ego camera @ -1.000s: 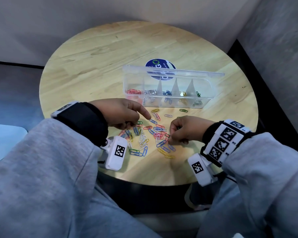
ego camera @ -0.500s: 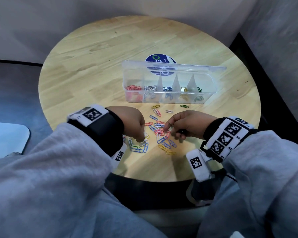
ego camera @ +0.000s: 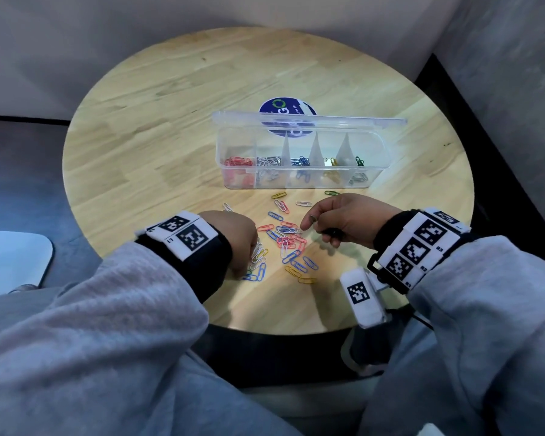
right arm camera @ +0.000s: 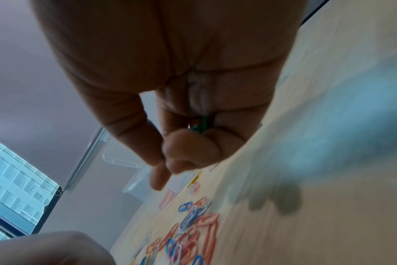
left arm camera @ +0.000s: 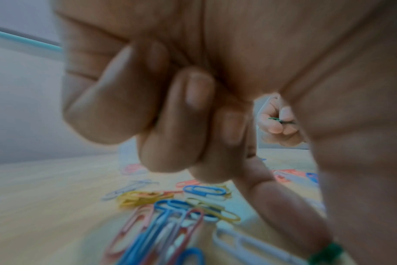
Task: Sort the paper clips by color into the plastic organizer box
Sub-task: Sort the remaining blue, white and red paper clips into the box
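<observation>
A clear plastic organizer box (ego camera: 302,183) stands open on the round wooden table (ego camera: 177,127), its compartments holding red, white, blue, yellow and green clips. Loose coloured paper clips (ego camera: 285,245) lie in a pile in front of it. My left hand (ego camera: 241,242) is down on the pile's left side. Three of its fingers are curled in, and its index finger (left arm camera: 279,206) and thumb pinch a green clip (left arm camera: 326,254). My right hand (ego camera: 312,221) hovers over the pile's right side, index finger out, and grips green clips (right arm camera: 201,127) in its curled fingers.
The box lid (ego camera: 309,121) stands up behind the box, over a round blue sticker (ego camera: 280,105). A few stray clips (ego camera: 302,203) lie between the pile and the box. A grey wall rises right of the table. A pale blue seat (ego camera: 10,259) is at the left.
My left hand has rolled over and dropped onto the left of the pile, with its index finger no longer pointing forward. My right hand has lifted off the clips.
</observation>
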Motion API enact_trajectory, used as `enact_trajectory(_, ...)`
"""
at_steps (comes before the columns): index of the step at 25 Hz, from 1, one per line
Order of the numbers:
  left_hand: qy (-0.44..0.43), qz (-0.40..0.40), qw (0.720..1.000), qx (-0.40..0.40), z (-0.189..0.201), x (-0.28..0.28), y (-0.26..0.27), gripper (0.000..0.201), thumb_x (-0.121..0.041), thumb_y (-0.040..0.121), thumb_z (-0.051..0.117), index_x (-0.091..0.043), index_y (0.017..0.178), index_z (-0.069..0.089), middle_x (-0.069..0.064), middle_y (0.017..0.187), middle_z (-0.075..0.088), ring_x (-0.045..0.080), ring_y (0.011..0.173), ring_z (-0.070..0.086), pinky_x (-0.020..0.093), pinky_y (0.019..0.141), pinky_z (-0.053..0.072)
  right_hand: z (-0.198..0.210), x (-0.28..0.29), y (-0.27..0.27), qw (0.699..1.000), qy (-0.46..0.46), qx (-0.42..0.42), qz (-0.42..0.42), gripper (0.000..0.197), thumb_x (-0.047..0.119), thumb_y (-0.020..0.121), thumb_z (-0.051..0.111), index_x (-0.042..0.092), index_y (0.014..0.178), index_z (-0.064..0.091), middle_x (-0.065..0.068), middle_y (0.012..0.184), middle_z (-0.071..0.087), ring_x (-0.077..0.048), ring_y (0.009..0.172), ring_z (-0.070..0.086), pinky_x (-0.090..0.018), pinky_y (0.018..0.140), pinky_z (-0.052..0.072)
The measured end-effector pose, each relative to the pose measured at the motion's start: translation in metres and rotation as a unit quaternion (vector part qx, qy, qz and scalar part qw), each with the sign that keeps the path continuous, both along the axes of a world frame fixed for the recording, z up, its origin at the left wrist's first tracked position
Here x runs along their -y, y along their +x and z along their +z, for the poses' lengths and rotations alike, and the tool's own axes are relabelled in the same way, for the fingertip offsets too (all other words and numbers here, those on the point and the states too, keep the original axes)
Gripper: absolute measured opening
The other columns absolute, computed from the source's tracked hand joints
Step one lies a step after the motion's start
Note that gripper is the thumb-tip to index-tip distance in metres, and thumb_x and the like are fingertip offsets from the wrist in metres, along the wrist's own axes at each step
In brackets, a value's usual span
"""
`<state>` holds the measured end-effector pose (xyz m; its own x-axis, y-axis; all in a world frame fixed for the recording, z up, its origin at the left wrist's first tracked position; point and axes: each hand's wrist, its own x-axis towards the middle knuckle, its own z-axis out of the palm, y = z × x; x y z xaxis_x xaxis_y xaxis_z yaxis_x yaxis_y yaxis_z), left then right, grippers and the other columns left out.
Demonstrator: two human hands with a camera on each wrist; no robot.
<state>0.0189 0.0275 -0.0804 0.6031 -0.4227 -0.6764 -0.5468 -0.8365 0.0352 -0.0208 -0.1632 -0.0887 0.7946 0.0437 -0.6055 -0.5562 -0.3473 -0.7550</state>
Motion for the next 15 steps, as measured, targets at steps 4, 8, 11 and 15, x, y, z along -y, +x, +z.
enact_trajectory(4,-0.002,0.001,1.0,0.0,-0.003,0.001,0.001,0.017,-0.019,0.071,0.068,-0.013,0.087,0.071,-0.003,0.056,0.056,0.019,0.063,0.056,0.022,0.062,0.04,0.002,0.008,-0.002,0.999,-0.001,0.013,-0.03,0.029,-0.008,0.086,0.044,0.009,0.074,0.064,-0.009,0.064,0.049,-0.012,0.051,0.047,-0.014,0.04,0.041)
enact_trajectory(8,-0.07,0.05,0.992,-0.089,0.001,-0.007,0.011,0.015,-0.025,0.069,0.076,-0.02,0.063,0.062,-0.01,0.033,0.052,0.013,0.051,0.053,0.023,0.067,0.044,0.006,0.021,-0.003,0.995,0.024,0.028,-0.097,0.029,-0.009,0.088,0.04,0.006,0.072,0.059,-0.009,0.067,0.049,-0.008,0.042,0.048,-0.015,0.038,0.04)
enact_trajectory(11,-0.14,0.073,0.981,-0.11,0.006,-0.013,0.021,0.017,-0.031,0.069,0.078,-0.023,0.063,0.064,-0.017,0.041,0.057,0.007,0.053,0.052,0.023,0.067,0.043,0.009,0.03,-0.004,0.985,0.059,0.025,-0.158,0.029,-0.007,0.088,0.033,0.006,0.068,0.05,-0.009,0.064,0.044,-0.012,0.042,0.046,-0.016,0.038,0.038)
enact_trajectory(15,-0.214,0.086,0.963,-0.136,0.01,-0.015,0.031,0.017,-0.031,0.073,0.076,-0.025,0.064,0.063,-0.019,0.041,0.053,-0.004,0.045,0.044,0.023,0.059,0.035,0.011,0.039,-0.005,0.973,0.094,0.008,-0.211,0.028,-0.002,0.086,0.029,0.008,0.065,0.045,-0.008,0.064,0.044,-0.014,0.045,0.046,-0.017,0.041,0.036)
